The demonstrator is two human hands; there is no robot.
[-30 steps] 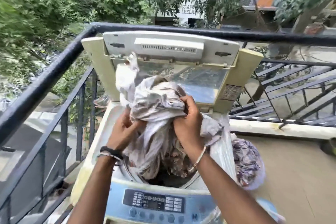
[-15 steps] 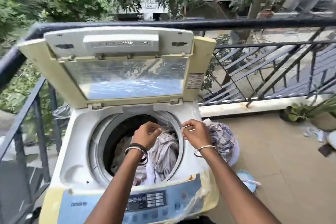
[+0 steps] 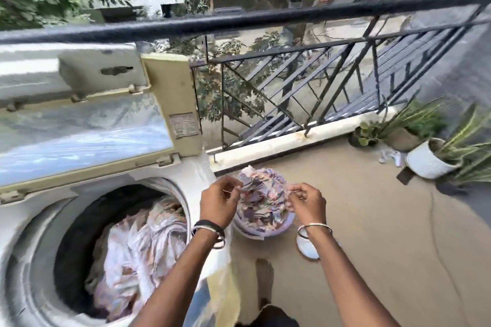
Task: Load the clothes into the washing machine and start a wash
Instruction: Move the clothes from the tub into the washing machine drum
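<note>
The top-load washing machine [image 3: 34,233] stands at the left with its lid [image 3: 79,141] raised. Pale patterned clothes [image 3: 138,247] lie in its dark drum. To the machine's right, a lavender tub [image 3: 255,233] on the floor holds a heap of purple-patterned clothes [image 3: 263,199]. My left hand [image 3: 220,202] and my right hand [image 3: 305,202] hover on either side of that heap, fingers curled and pinched at its edges. Whether they grip the cloth cannot be made out.
A black metal railing [image 3: 292,16] runs behind the machine and along the balcony edge. Potted plants [image 3: 425,164] stand at the far right. A small white object [image 3: 307,247] lies on the tan floor beside the tub.
The bundle I held over the drum now lies inside it. Both hands have moved right, from the drum opening to the tub of clothes, and my view has turned right.
</note>
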